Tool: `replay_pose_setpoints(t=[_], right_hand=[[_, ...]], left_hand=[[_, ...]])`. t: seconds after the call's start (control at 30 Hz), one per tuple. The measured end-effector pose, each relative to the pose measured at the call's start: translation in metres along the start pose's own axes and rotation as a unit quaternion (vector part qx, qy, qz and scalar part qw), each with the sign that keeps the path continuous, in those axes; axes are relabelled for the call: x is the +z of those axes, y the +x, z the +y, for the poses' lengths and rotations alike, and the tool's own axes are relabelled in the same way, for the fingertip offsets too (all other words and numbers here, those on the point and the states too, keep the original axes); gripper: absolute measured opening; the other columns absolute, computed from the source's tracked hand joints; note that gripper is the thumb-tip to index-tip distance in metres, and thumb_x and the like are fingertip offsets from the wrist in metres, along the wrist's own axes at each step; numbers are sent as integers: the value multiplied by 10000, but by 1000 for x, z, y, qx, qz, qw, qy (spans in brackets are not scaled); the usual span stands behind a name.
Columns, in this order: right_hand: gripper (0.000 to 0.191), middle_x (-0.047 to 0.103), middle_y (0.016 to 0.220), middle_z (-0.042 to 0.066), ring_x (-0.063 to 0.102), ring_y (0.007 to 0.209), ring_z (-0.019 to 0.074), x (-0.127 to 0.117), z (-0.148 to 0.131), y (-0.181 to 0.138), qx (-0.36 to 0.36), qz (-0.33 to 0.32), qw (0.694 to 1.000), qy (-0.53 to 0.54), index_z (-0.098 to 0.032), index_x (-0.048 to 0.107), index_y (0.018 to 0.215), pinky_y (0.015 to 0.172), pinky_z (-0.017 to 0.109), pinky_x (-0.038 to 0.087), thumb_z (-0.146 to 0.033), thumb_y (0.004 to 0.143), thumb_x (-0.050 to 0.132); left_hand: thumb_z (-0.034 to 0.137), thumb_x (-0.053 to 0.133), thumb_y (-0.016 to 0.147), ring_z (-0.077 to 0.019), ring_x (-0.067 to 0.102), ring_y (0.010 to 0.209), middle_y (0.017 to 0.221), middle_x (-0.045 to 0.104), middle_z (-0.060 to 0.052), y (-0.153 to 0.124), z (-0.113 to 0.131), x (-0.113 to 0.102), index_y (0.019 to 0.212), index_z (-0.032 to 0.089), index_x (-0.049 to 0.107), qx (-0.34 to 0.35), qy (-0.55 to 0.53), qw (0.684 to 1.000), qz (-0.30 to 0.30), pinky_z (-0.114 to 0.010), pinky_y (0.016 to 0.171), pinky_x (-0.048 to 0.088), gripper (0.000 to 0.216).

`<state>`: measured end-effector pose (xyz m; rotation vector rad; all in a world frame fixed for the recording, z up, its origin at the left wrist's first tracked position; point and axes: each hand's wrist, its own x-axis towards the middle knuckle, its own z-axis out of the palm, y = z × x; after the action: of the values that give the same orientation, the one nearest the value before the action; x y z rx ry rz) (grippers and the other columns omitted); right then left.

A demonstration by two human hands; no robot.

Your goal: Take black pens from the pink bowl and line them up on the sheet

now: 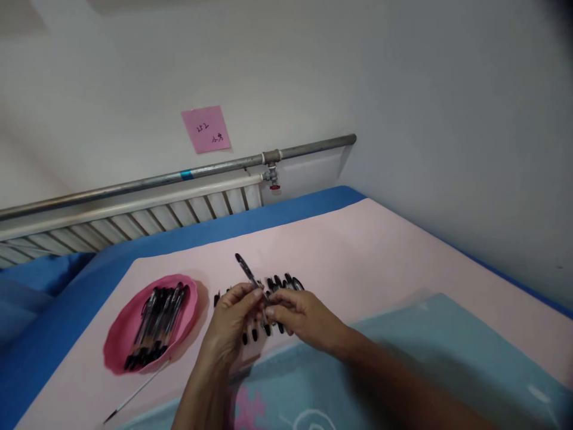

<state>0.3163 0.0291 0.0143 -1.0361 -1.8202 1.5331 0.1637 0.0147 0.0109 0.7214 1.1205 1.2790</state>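
Between my two hands is a pen (pixel 244 267) with a black upper end, tilted up and to the left. My left hand (pixel 230 316) pinches it around the middle with thumb and fingers. My right hand (pixel 302 315) is closed on its lower part, which the fingers mostly hide. Beneath and behind the hands, several more black pens (pixel 286 282) lie side by side on the pink sheet (pixel 331 251); the hands cover part of the row. To the left, a pink scalloped basket (pixel 110 340) holds a bundle of black-and-clear pens (pixel 156 322).
A thin pen refill (pixel 136 394) lies in front of the basket. A light-blue patterned cloth (pixel 416 352) covers the near side. Behind the blue edge (pixel 250 226) are a radiator (pixel 179 212), a metal pipe (pixel 224 167) and a wall with a pink note (pixel 206 129).
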Motion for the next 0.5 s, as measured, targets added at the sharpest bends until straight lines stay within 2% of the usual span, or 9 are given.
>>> replay_pose_setpoints(t=[0.1,0.23,0.33,0.43,0.5], right_hand=[[122,558,663,-13,454,557,77,-1,0,0,9,8,1000,-23,-157,586,773,498,179,333,-219,768,482],[147,574,653,-11,481,579,90,-4,6,-2,27,-27,998,-58,-168,600,765,513,187,336,-284,764,510],[163,589,659,-9,504,601,102,-4,8,-4,27,-49,995,-87,-177,605,758,522,193,336,-316,760,520],[155,602,667,-3,518,615,110,-5,7,-5,28,-74,992,-101,-175,612,759,521,195,337,-300,754,521],[162,605,664,2,520,610,110,-6,5,-4,28,-79,991,-100,-170,614,759,519,196,338,-298,759,513]], left_hand=[[288,738,584,-125,589,598,695,649,-41,0,0,-2,777,126,633,5,-23,1000,11,-228,554,449,273],[353,681,651,-167,627,764,855,676,-83,5,6,-14,890,142,614,46,-75,994,60,-275,668,478,325],[274,696,644,-159,633,734,767,675,-57,9,11,-24,842,138,609,62,-83,991,84,-262,673,479,255],[215,666,660,-136,620,680,688,646,-17,12,20,-41,744,146,589,106,-137,972,160,-257,652,491,133],[187,620,673,-97,579,586,603,587,10,14,28,-54,643,150,542,120,-193,953,202,-216,568,482,91]])
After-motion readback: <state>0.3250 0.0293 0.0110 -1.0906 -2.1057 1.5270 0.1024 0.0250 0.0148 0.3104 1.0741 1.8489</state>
